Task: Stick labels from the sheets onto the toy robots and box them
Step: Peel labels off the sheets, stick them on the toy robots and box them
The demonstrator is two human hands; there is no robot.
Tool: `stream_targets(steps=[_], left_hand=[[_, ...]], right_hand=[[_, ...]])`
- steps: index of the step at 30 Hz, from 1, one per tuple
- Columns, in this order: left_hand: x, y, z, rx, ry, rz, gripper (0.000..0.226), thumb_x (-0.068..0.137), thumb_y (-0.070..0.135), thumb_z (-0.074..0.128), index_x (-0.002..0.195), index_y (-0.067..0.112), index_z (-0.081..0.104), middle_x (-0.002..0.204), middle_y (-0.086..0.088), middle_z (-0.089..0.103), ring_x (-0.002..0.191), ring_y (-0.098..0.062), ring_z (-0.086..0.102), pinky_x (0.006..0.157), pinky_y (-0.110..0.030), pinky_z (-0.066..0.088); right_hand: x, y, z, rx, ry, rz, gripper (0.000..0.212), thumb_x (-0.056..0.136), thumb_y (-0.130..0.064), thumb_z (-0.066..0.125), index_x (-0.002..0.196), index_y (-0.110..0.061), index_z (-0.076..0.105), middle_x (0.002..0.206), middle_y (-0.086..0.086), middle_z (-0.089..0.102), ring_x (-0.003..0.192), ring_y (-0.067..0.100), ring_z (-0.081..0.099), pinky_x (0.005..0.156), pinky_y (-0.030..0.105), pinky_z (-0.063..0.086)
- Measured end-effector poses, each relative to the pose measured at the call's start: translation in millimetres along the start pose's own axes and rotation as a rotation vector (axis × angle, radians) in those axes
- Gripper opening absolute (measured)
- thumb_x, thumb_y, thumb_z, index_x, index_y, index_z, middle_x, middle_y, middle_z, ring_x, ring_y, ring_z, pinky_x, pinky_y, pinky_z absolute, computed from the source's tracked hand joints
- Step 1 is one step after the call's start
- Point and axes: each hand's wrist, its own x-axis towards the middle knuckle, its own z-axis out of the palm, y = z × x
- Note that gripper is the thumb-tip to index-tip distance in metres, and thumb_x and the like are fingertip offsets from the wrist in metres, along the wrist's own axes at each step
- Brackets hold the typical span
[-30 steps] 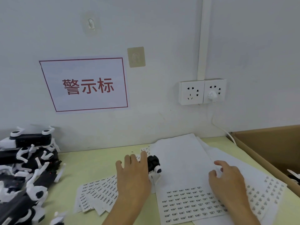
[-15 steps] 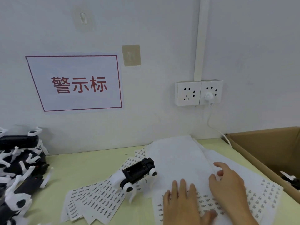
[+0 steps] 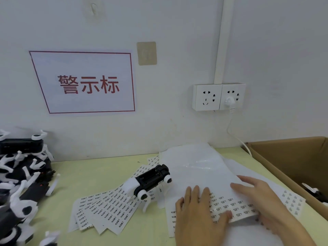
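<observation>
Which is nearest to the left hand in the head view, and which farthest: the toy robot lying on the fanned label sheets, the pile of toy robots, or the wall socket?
From the left hand:
1. Toy robot on the fanned label sheets, just to the hand's left.
2. Wall socket, up on the wall behind the table.
3. Pile of toy robots, at the table's far left edge.

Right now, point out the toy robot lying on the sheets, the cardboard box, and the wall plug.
Toy robot [image 3: 150,179], head view, on its black body.
Box [image 3: 276,163], head view, on its near wall's rim.
Plug [image 3: 230,100], head view, on its white body in the right socket.
</observation>
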Motion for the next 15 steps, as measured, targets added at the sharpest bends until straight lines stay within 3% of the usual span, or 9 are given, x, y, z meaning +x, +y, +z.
stream_targets(steps=[2,6,9,11,13,15], left_hand=[[0.4,-0.1,-0.9,-0.022,0.018,-0.010,0.083,0.084,0.073,0.045,0.154,0.034,0.020,0.164,0.017,0.011,0.153,-0.011,0.000,0.122,-0.036,-0.001],[-0.8,-1.9,-1.8,-0.014,0.044,0.003,0.078,0.082,0.071,0.050,0.146,0.032,0.029,0.160,0.015,0.019,0.152,-0.010,0.006,0.121,-0.036,0.002],[-4.0,0.1,-3.5,0.003,0.085,0.042,0.072,0.081,0.071,0.047,0.139,0.030,0.038,0.151,0.015,0.031,0.146,-0.009,0.020,0.121,-0.034,0.005],[-6.3,2.8,-5.3,-0.090,0.152,0.045,0.061,0.082,0.071,0.044,0.128,0.031,0.045,0.136,0.020,0.042,0.131,-0.005,0.036,0.117,-0.028,0.018],[-7.6,3.9,-6.1,-0.152,0.181,0.039,0.051,0.088,0.067,0.044,0.126,0.033,0.045,0.129,0.023,0.043,0.121,-0.003,0.040,0.111,-0.024,0.025],[-7.9,2.9,-6.0,-0.157,0.184,0.036,0.051,0.091,0.066,0.045,0.130,0.034,0.043,0.133,0.023,0.041,0.124,-0.002,0.038,0.108,-0.021,0.022]], right_hand=[[-2.4,-1.4,-3.7,0.000,-0.115,0.044,0.020,0.086,-0.015,0.074,0.106,-0.012,0.073,0.091,0.015,0.078,0.082,0.036,0.075,0.088,0.055,0.057],[-3.5,-1.9,-5.0,-0.043,-0.173,0.066,0.017,0.082,-0.011,0.078,0.096,-0.002,0.076,0.089,0.019,0.077,0.082,0.037,0.075,0.089,0.055,0.057],[-4.0,-3.4,-5.7,-0.003,-0.225,0.099,0.019,0.084,-0.006,0.075,0.101,0.004,0.073,0.094,0.024,0.075,0.087,0.041,0.074,0.088,0.056,0.057],[-4.0,-4.9,-6.6,0.035,-0.272,0.113,0.022,0.085,-0.001,0.070,0.107,0.006,0.069,0.097,0.026,0.075,0.088,0.042,0.074,0.078,0.047,0.060],[-4.4,-7.3,-7.5,0.061,-0.317,0.133,0.025,0.085,0.002,0.069,0.111,0.005,0.067,0.099,0.026,0.074,0.090,0.041,0.074,0.075,0.044,0.059],[-5.7,-10.1,-7.9,0.070,-0.360,0.153,0.031,0.083,0.000,0.072,0.113,0.004,0.066,0.101,0.026,0.074,0.092,0.042,0.073,0.081,0.046,0.058]])
